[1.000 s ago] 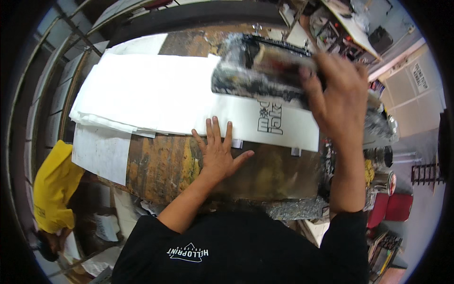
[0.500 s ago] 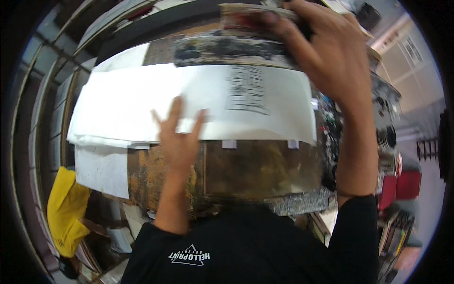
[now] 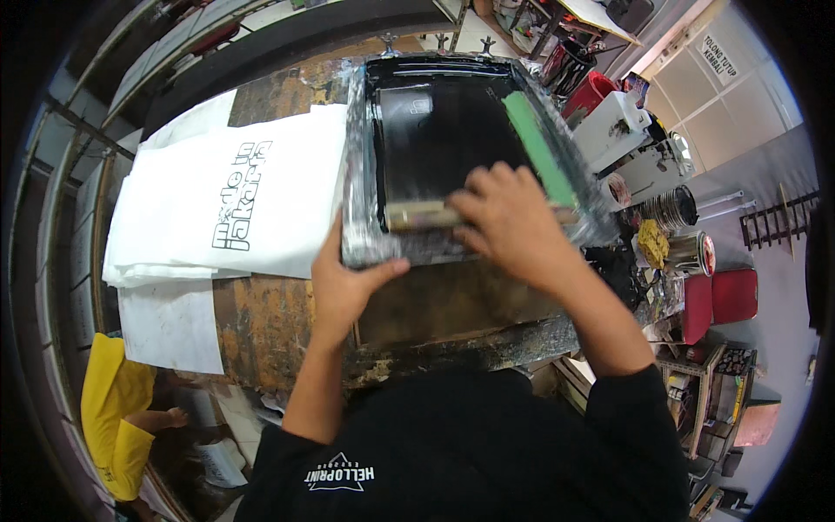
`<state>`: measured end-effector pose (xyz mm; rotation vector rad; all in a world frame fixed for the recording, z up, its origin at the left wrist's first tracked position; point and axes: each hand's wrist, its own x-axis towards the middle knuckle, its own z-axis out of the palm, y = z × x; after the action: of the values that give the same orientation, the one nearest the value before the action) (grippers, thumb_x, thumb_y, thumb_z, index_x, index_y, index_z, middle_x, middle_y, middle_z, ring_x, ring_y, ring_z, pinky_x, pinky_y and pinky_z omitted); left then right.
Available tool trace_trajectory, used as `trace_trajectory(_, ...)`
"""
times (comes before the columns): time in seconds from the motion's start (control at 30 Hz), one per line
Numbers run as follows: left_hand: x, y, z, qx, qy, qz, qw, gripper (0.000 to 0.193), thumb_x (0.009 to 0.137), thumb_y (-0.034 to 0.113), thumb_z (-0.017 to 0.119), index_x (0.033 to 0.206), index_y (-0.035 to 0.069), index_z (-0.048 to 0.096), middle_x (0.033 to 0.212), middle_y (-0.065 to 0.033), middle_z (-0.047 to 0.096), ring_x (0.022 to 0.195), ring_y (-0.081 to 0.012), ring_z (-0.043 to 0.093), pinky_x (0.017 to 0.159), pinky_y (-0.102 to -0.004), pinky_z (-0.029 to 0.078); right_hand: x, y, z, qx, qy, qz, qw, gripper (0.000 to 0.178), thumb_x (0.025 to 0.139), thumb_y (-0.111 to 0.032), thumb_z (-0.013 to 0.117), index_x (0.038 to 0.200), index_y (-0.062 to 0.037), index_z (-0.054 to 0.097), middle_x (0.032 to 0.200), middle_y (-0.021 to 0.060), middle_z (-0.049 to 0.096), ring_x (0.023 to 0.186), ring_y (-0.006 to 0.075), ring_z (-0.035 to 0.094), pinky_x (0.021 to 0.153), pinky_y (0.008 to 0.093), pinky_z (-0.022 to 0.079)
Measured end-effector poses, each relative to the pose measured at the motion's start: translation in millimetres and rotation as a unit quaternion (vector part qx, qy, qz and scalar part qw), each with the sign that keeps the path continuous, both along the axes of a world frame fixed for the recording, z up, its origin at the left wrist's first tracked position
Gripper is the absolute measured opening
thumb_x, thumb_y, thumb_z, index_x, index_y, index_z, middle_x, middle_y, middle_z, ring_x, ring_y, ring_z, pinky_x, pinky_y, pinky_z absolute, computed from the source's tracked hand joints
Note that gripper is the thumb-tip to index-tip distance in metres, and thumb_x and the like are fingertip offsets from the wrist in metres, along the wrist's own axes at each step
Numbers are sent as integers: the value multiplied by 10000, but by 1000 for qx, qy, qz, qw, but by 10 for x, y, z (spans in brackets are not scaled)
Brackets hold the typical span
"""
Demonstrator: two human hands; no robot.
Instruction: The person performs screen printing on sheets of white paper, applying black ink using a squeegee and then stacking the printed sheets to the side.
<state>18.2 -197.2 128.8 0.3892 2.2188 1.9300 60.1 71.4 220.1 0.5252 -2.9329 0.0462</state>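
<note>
A screen-printing frame [image 3: 355, 174] lies down on the stained worktable, its mesh coated in black ink. My right hand [image 3: 513, 217] is closed on a squeegee [image 3: 417, 217], which rests at the near end of the mesh. At the near left corner my left hand [image 3: 345, 283] grips the frame, thumb along the near rail and fingers by the left rail. A green strip [image 3: 539, 152] runs along the mesh's right side. Left of the frame lies a stack of white sheets [image 3: 300, 187]; the top one bears black outlined lettering. What lies beneath the frame is hidden.
Wing-nut clamps [image 3: 487, 45] stand behind the frame's far edge. Cans [image 3: 691, 252], a yellow lump [image 3: 652, 242] and white containers [image 3: 609, 126] crowd the right side. A person in a yellow shirt [image 3: 113, 400] is at the lower left, beside metal racks.
The frame has come down onto the table. The printed sheet now lies farther left. My left hand went from spread over the sheet to the frame's corner; my right hand came nearer with the squeegee.
</note>
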Motion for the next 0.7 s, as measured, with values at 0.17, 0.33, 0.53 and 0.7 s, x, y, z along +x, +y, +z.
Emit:
trace_trajectory(0.17, 139, -123, -580, -344, 161, 26, 925, 1141, 575, 506, 1031, 1467, -68, 612, 970, -135, 722, 883, -275, 714, 804, -391, 568, 166, -70, -1027, -106, -35, -24, 993, 482, 832, -280, 839, 1276, -163, 694, 1157, 71, 664, 1067, 302, 620, 931, 472, 514)
trace_trajectory(0.33, 119, -171, -805, -353, 190, 31, 916, 1210, 551, 568, 1009, 1492, -70, 595, 884, -132, 682, 791, -279, 661, 723, -412, 537, -712, 213, -1422, -83, 46, -22, 995, 504, 828, -256, 839, 1292, -151, 674, 1159, 82, 669, 1043, 315, 633, 828, 471, 574)
trace_trajectory(0.53, 94, -188, -819, -329, 237, 45, 913, 1264, 552, 698, 948, 1509, -47, 595, 715, -60, 524, 643, -236, 548, 601, -408, 462, -2711, 842, -1214, -34, 5, -7, 999, 398, 1023, -522, 642, 1179, -161, 706, 1083, 104, 714, 1050, 350, 713, 837, 499, 582)
trace_trajectory(0.7, 104, -197, -874, -247, 230, 42, 940, 1270, 561, 603, 976, 1546, -66, 533, 837, -138, 713, 716, -304, 663, 666, -409, 524, -3035, 1012, -1302, -43, 50, 7, 998, 399, 1027, -527, 628, 1197, -172, 691, 1034, 119, 733, 1017, 367, 724, 851, 511, 579)
